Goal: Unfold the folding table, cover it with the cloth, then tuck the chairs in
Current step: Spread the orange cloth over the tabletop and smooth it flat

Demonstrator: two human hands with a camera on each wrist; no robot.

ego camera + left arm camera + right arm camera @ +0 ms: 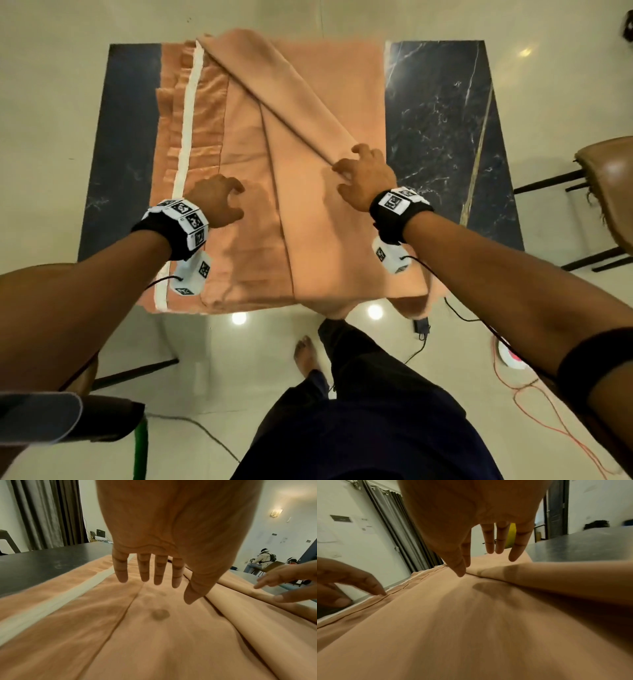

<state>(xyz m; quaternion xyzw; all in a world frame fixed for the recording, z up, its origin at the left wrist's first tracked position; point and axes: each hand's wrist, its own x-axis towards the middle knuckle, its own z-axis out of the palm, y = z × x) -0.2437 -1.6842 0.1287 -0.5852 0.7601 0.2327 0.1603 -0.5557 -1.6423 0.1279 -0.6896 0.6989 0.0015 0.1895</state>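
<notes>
A peach cloth (260,144) with a white stripe lies partly folded down the middle of the dark marble-patterned table (442,113), whose left and right strips stay bare. My left hand (219,202) hovers just above the cloth (154,635) with fingers (158,572) spread and straight, holding nothing. My right hand (363,174) is over a long diagonal fold of the cloth (471,622); its fingers (500,540) are loosely extended, thumb tip at the fold's edge, nothing pinched. A tan chair (609,185) stands off the table's right side.
Another chair's dark frame (133,370) shows at the lower left by the table's near corner. Cables and a red cord (534,387) run over the glossy floor beside my legs and bare foot (308,353). Grey curtains (48,513) hang behind; a person (264,561) sits far off.
</notes>
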